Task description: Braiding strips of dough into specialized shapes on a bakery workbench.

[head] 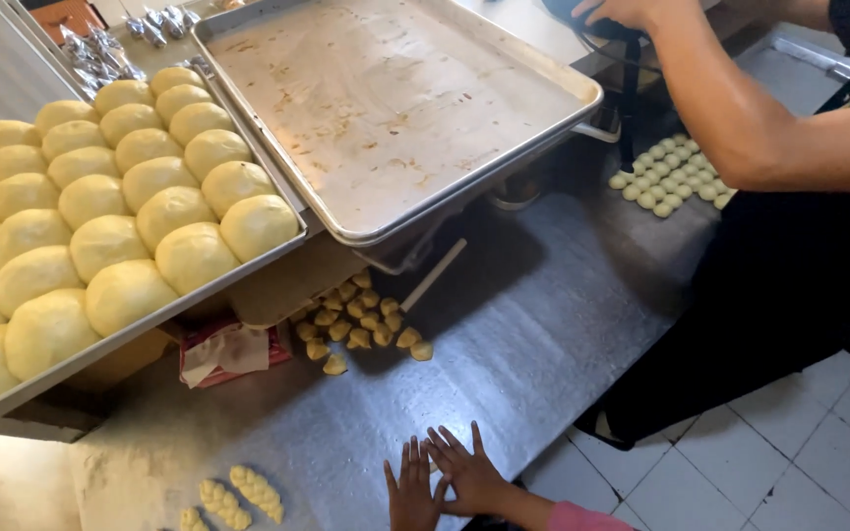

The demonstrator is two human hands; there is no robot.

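My left hand (413, 489) and my right hand (467, 472) lie flat side by side on the near edge of a steel table (514, 334), fingers spread, holding nothing. A pink sleeve (577, 516) covers my right forearm. Nearest to my hands, at the left, are several braided pale dough pieces (241, 495) on a floured patch. Further off lies a heap of small yellow dough pieces (359, 320).
A metal tray (150, 329) full of round dough balls (110, 231) overhangs the left. An empty greasy baking tray (395, 98) sits behind. Another person in black (789, 256) stands at the right, arm reaching far. Small pale dough pieces (671, 177) and a red packet (223, 354) also lie here.
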